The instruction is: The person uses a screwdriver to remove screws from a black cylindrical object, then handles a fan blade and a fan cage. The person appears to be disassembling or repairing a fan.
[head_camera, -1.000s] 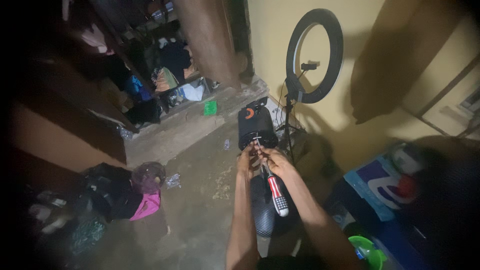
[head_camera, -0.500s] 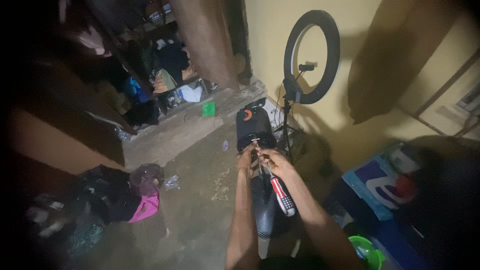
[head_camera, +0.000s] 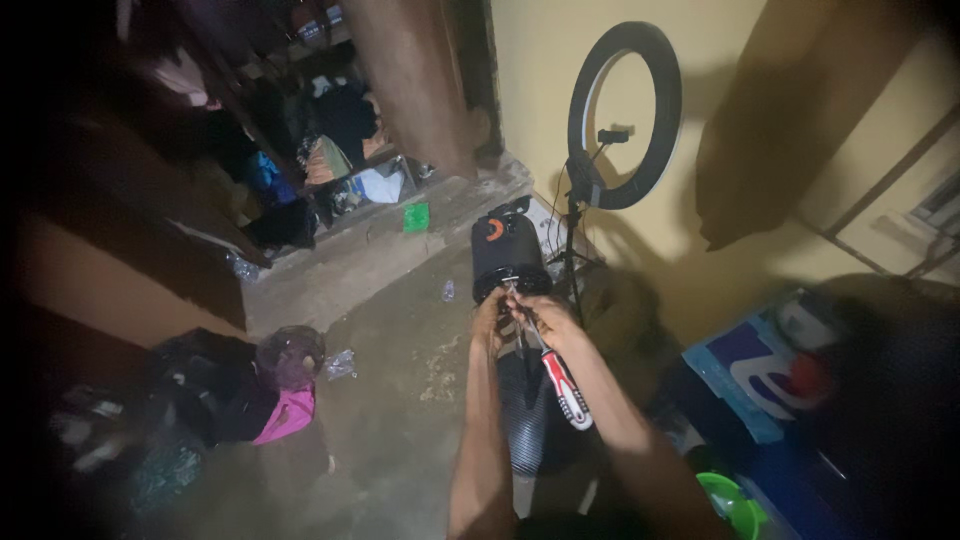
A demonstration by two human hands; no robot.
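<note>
The right hand (head_camera: 548,318) grips a red-and-white-handled screwdriver (head_camera: 560,385). The left hand (head_camera: 490,318), just beside it, seems to pinch the shaft, though dimness blurs this. A black cylindrical speaker (head_camera: 502,250) lies just beyond both.

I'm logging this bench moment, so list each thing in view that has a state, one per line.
Left hand: fingers pinched at the tool's metal tip.
Right hand: wrapped around the screwdriver shaft.
Screwdriver: held, red and white handle pointing back along the forearm.
Black cylindrical speaker: lying on the floor.
Ring light: upright on its stand, unlit.
Green bowl: on the floor, contents unclear.
</note>
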